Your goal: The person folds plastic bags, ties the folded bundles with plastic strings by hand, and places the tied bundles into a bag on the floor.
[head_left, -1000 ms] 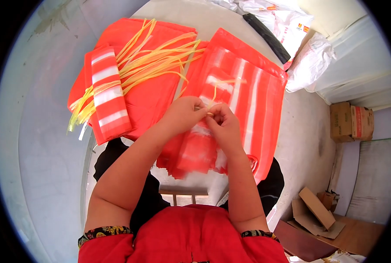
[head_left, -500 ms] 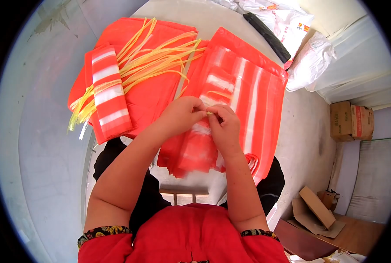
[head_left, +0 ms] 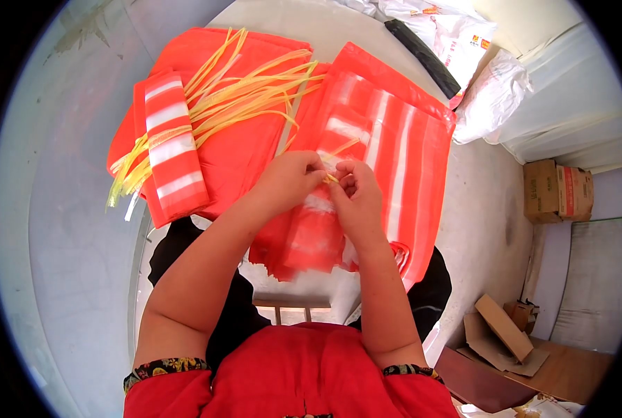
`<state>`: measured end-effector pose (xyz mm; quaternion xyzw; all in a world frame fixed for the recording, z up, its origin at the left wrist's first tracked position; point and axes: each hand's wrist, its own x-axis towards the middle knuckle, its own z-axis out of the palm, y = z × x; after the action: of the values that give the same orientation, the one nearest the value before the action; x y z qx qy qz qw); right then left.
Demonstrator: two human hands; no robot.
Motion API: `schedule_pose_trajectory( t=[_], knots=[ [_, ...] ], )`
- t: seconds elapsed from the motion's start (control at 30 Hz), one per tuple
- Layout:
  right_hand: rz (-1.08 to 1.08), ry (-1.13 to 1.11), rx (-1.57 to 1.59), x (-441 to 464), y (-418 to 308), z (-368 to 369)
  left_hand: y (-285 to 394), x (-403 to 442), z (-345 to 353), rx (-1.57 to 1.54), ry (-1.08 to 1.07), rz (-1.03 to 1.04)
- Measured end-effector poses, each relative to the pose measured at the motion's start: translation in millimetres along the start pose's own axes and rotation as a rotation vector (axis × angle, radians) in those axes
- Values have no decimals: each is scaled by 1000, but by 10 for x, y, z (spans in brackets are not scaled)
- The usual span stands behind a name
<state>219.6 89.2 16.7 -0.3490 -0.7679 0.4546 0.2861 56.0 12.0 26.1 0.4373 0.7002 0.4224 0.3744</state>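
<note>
My left hand (head_left: 295, 180) and my right hand (head_left: 356, 195) meet over a folded bundle of red-and-white striped plastic bags (head_left: 314, 240). Fingertips of both hands are pinched on a yellow plastic strip (head_left: 330, 179), one loose end of which sticks out above the right hand. The bundle lies on a larger stack of red-and-white striped plastic bags (head_left: 401, 160). To the left, a second folded striped bundle (head_left: 175, 150) has a yellow strip around its middle. Many loose yellow strips (head_left: 255, 87) are spread on red plastic sheets (head_left: 237, 153) and pass under that bundle.
A pale round table (head_left: 283, 21) carries the plastic. At its far right lie a black roll (head_left: 422, 59) and white plastic sacks (head_left: 495, 94). A cardboard box (head_left: 558, 191) stands by the right wall, and opened cardboard (head_left: 506, 334) lies at lower right.
My fingers have shifted slightly around the yellow strip, and more of it shows between them. Its loose end now points up to the right. The bundles and stacks stay about where they were.
</note>
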Motion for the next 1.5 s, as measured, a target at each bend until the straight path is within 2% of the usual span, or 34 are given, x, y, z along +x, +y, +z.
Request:
schedule_pose_trajectory(
  t=[0.1, 0.2, 0.3, 0.4, 0.5, 0.6, 0.7, 0.8, 0.9, 1.0, 1.1, 1.13, 1.23, 1.3, 1.33, 1.43, 1.5],
  knots=[
    [6, 21, 5, -9, -86, -87, -42, 25, 13, 73, 85, -3],
    [9, 4, -18, -61, -127, -200, -54, 55, 1, 241, 175, 103],
    [33, -99, -103, -149, 2, -279, -69, 93, 20, 321, 223, 109],
    [95, -132, -19, -213, 33, -278, -70, 100, 46, 422, 232, 110],
    [209, -73, 185, -231, 77, -327, -18, 72, 49, 473, 271, 70],
    [161, 100, 24, -254, 199, -390, 50, -25, 15, 288, 504, 265],
    [266, -76, 56, -275, 181, -419, 30, -130, -81, 279, 173, 251],
    [245, -163, -15, -252, 39, -401, -186, -248, -14, 192, 70, 325],
    [316, -24, 377, -272, -339, -355, 85, -322, -174, 30, -42, -8],
    [28, -286, 893, -293, -619, -429, 252, -457, -281, -907, -50, -414],
    [29, -58, 386, -215, -486, -345, 1, -341, -307, -757, -206, -280],
    [31, 21, 192, -183, -424, -295, -43, -333, -260, -816, -214, -276],
    [295, 16, 576, -322, -489, -143, -1, -431, -156, -990, -258, -299],
    [447, -9, 784, -408, -508, -186, 51, -436, -26, -891, -160, -355],
    [413, 29, 781, -415, -483, -212, 83, -433, 31, -838, -114, -380],
    [252, 177, 802, -352, -436, -265, 206, -414, 149, -945, -284, -321],
    [272, 216, 674, -349, -432, -410, 159, -342, 317, -863, -298, -237]
  ],
)
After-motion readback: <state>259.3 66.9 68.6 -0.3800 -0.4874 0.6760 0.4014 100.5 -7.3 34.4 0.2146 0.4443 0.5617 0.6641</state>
